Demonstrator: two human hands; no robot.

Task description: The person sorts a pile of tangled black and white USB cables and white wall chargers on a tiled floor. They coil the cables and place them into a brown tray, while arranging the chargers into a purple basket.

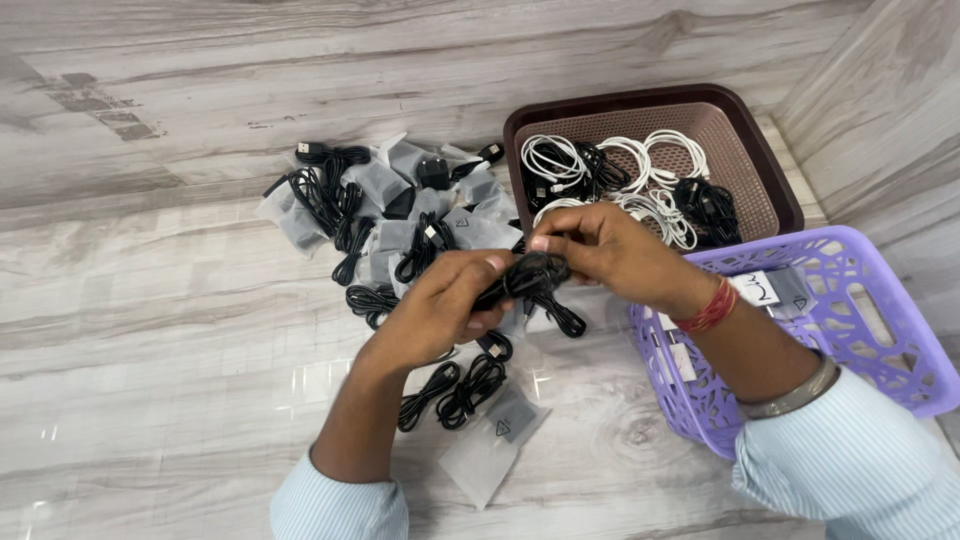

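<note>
Both of my hands grip one coiled black cable point(535, 277) above the marble floor. My left hand point(440, 305) holds the coil from below and the left. My right hand point(605, 255) pinches it from the right with fingertips closed on the bundle. A loose loop of the cable point(566, 320) hangs below. Behind my hands lies a pile of black cables in small clear bags point(400, 205). Two more coiled black cables point(455, 390) lie just under my left wrist, beside an empty clear bag point(495, 445).
A brown plastic tray point(765, 160) at the back right holds white and black coiled cables point(625, 175). A purple openwork basket point(870, 330) stands at the right under my right forearm. A wall rises at the far right.
</note>
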